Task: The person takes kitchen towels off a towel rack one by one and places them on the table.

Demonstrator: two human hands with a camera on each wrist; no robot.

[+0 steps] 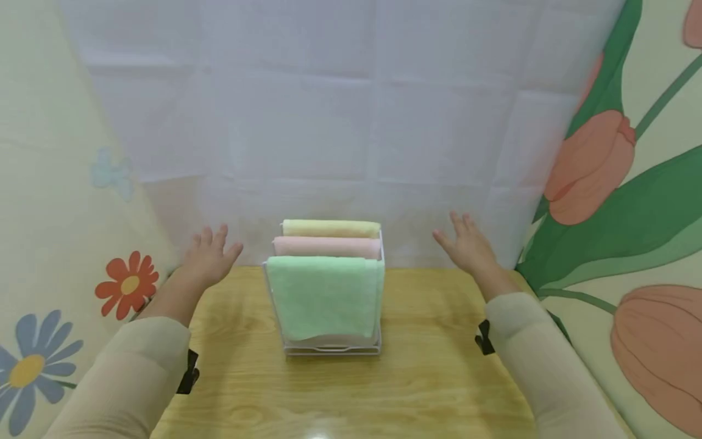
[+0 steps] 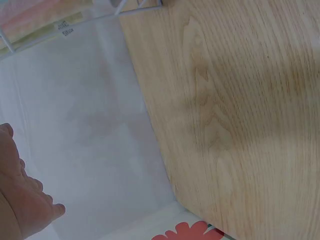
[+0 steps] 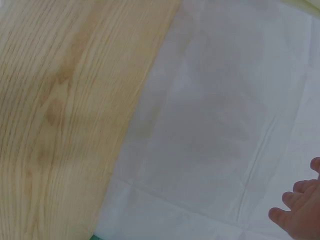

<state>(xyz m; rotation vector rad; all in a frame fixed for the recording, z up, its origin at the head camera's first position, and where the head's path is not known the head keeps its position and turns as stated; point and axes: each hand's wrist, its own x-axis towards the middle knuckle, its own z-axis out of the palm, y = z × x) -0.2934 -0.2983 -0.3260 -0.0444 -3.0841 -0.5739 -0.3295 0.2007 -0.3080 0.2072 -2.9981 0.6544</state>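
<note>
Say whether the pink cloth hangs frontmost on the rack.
No, the green cloth hangs in front, with the pink cloth behind it.

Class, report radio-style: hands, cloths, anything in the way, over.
Left hand and right hand open, empty, either side of white wire rack. Rack holds green cloth in front, pink cloth behind, yellow cloth at back. Nothing seen in the way.

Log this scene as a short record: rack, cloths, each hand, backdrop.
Rack: white wire, standing on the wood-grain table
Cloths, front to back: green cloth, pink cloth, yellow cloth
Left hand: holding nothing, left of the rack, not touching it
Right hand: holding nothing, right of the rack, not touching it
Backdrop: creased white sheet behind the rack
</note>
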